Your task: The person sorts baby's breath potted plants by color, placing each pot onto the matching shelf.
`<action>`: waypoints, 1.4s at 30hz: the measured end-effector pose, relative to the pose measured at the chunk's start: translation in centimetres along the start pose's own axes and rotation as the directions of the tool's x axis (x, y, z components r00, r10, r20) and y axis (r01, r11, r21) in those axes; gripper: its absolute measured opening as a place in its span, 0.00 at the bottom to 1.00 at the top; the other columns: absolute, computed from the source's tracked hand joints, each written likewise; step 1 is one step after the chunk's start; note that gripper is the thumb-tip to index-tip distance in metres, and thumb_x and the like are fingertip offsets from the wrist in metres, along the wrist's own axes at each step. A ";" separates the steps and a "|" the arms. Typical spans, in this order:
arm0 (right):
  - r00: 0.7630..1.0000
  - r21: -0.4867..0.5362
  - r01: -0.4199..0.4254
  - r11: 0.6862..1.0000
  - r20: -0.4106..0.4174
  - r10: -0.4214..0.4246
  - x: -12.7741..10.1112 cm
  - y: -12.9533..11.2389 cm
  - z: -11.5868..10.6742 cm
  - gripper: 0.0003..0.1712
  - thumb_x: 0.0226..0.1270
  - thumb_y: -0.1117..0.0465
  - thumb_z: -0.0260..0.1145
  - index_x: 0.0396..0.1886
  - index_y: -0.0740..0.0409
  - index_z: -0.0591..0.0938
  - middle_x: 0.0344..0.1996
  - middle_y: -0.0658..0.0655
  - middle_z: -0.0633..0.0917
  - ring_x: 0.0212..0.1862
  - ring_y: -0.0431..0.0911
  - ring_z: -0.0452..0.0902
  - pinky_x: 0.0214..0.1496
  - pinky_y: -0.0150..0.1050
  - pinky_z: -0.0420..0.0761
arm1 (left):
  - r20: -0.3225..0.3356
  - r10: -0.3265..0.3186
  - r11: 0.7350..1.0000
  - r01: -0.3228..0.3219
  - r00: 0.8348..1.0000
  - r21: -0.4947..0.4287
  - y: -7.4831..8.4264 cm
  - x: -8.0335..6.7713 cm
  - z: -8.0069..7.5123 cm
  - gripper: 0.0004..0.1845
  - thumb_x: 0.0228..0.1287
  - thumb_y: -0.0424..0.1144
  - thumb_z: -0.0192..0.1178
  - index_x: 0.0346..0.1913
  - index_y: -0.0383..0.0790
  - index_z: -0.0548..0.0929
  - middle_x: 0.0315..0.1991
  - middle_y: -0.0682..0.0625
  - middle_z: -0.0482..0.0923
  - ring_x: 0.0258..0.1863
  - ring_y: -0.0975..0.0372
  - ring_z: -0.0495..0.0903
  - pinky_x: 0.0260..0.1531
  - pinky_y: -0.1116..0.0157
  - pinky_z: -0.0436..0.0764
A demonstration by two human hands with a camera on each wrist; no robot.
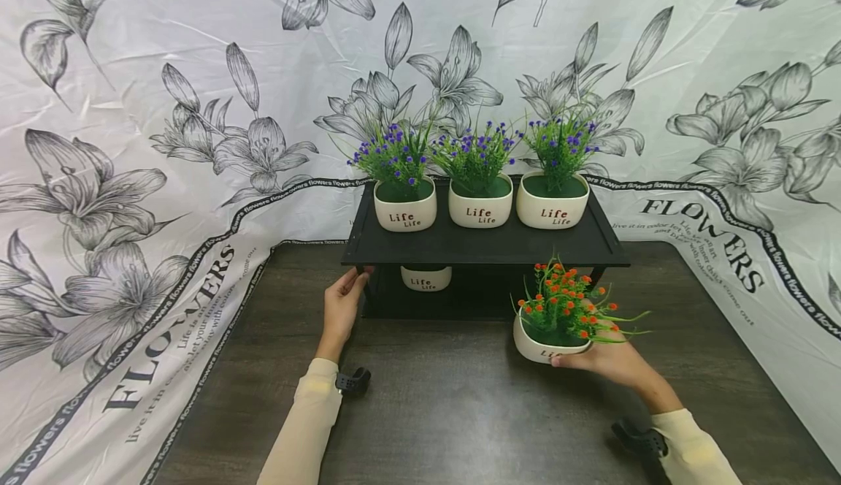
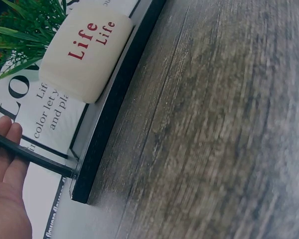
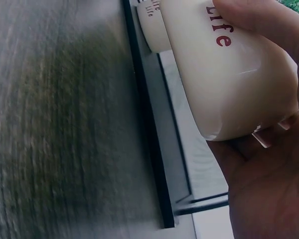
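A white cloth (image 1: 131, 178) printed with grey lilies and the word FLOWERS hangs behind and drapes over both sides of the dark wooden worktop (image 1: 460, 412), leaving a broad bare stretch of wood in front of the person.

At the back edge of that stretch stands a black 2-tier shelf (image 1: 482, 244). Its top tier carries 3 white "Life" pots with purple flowers (image 1: 476, 178) in a row, close together, with a strip of bare board in front of them. On the lower tier sits 1 more white pot (image 1: 425, 278), towards the left, with open room to its right.

The pot with orange flowers (image 1: 555, 324) is just in front of the shelf's right half, its base near the worktop. The right hand (image 1: 607, 361) cups it from below and the right side, fingers curled around the wall and thumb across the front.

The left hand (image 1: 342, 302) rests at the shelf's left front corner, fingers fairly straight against the thin leg (image 2: 35, 158).
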State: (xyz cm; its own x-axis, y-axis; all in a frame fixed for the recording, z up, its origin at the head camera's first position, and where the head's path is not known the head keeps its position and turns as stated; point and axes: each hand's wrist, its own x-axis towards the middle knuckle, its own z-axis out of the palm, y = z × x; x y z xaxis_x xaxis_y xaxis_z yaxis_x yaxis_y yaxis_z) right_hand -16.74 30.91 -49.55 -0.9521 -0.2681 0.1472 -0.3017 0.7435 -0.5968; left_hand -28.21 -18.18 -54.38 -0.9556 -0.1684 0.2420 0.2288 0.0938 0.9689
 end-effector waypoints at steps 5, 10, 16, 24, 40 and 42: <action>1.000 0.043 0.027 0.999 0.000 -0.027 0.4 -0.1 0.8 0.48 0.53 0.43 0.87 0.70 0.55 0.80 0.66 0.55 0.84 0.65 0.42 0.77 0.64 0.29 0.76 | 0.007 0.017 0.999 -0.017 1.000 -0.027 0.1 -0.1 0.0 0.23 0.78 0.41 0.65 0.69 0.32 0.81 0.63 0.36 0.85 0.68 0.52 0.83 0.61 0.78 0.80; 0.996 0.111 0.084 0.990 -0.015 -0.083 1.1 0.3 1.6 0.53 0.51 0.45 0.89 0.74 0.54 0.75 0.65 0.52 0.83 0.64 0.30 0.74 0.65 0.21 0.70 | 0.023 0.032 0.999 -0.031 0.999 -0.045 0.2 -0.1 -0.1 0.21 0.79 0.40 0.64 0.67 0.34 0.83 0.62 0.36 0.85 0.68 0.50 0.82 0.62 0.79 0.79; 0.995 0.161 0.099 0.982 0.001 -0.101 2.1 0.5 2.2 0.51 0.50 0.46 0.90 0.73 0.51 0.77 0.65 0.50 0.84 0.64 0.31 0.76 0.65 0.25 0.74 | 0.012 0.024 0.999 -0.023 1.000 -0.039 0.1 -0.1 0.0 0.21 0.79 0.39 0.64 0.68 0.33 0.83 0.63 0.36 0.85 0.63 0.63 0.85 0.62 0.78 0.80; 0.992 0.254 0.124 0.959 -0.020 -0.123 3.9 1.1 3.2 0.66 0.45 0.52 0.92 0.81 0.54 0.63 0.73 0.57 0.75 0.68 0.26 0.70 0.68 0.18 0.67 | 0.030 0.056 0.997 -0.054 0.998 -0.049 -0.1 0.0 0.0 0.18 0.79 0.40 0.64 0.65 0.38 0.85 0.61 0.37 0.87 0.67 0.54 0.83 0.63 0.74 0.81; 0.994 0.330 0.105 0.938 -0.031 -0.101 8.7 1.7 4.0 0.53 0.47 0.57 0.91 0.74 0.49 0.75 0.63 0.55 0.86 0.60 0.35 0.83 0.63 0.31 0.81 | 0.027 0.059 0.998 -0.058 0.998 -0.039 0.0 0.0 0.0 0.18 0.79 0.41 0.64 0.65 0.39 0.86 0.60 0.38 0.87 0.68 0.52 0.83 0.63 0.75 0.81; 0.996 0.336 0.085 0.938 -0.032 -0.079 9.2 1.9 4.1 0.52 0.48 0.57 0.91 0.73 0.49 0.76 0.62 0.55 0.87 0.59 0.39 0.85 0.63 0.34 0.83 | 0.028 0.056 0.998 -0.054 0.998 -0.044 -0.1 0.1 0.1 0.19 0.79 0.40 0.64 0.66 0.37 0.85 0.61 0.37 0.87 0.68 0.52 0.83 0.63 0.75 0.81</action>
State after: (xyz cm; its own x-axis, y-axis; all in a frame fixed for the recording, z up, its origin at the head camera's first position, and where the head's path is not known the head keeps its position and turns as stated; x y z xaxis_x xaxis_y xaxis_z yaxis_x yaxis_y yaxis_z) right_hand -25.89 27.31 -52.55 -0.9265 -0.3062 0.2189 -0.3469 0.4688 -0.8124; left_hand -28.29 -18.12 -54.42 -0.9461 -0.1356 0.2941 0.2886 0.0592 0.9556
